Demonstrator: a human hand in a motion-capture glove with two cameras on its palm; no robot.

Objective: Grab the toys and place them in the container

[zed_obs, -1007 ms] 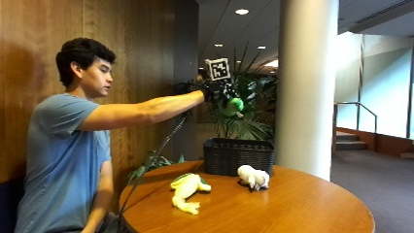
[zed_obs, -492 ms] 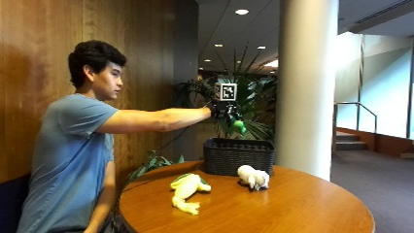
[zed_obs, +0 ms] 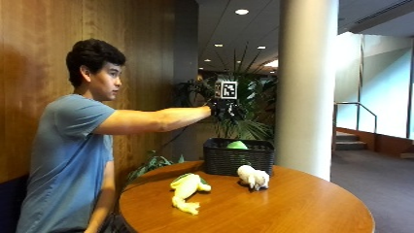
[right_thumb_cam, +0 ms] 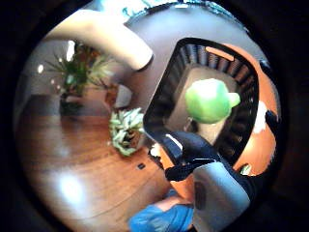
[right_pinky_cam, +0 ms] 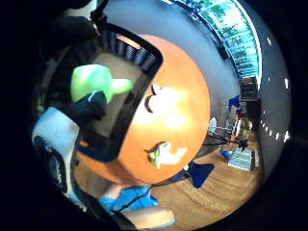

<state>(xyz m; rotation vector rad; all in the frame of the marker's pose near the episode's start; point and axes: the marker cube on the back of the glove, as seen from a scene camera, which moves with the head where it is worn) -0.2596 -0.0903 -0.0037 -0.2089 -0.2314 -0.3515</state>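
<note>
Outside view: the gloved right hand (zed_obs: 226, 109) hangs above the black basket (zed_obs: 238, 158) at the far side of the round table (zed_obs: 304, 208), fingers released and holding nothing. The green toy (zed_obs: 236, 144) shows at the basket's rim, and both palm views place it over the basket's opening, apart from the fingers. One toy judged delivered. Two remain on the table: a yellow plush toy (zed_obs: 185, 190) and a white plush toy (zed_obs: 252, 177), lying near the basket.

Green toy (zed_obs: 236, 144) in black basket (zed_obs: 238, 158), yellow toy (zed_obs: 185, 187) and white toy (zed_obs: 252, 177) (both on table)
</note>
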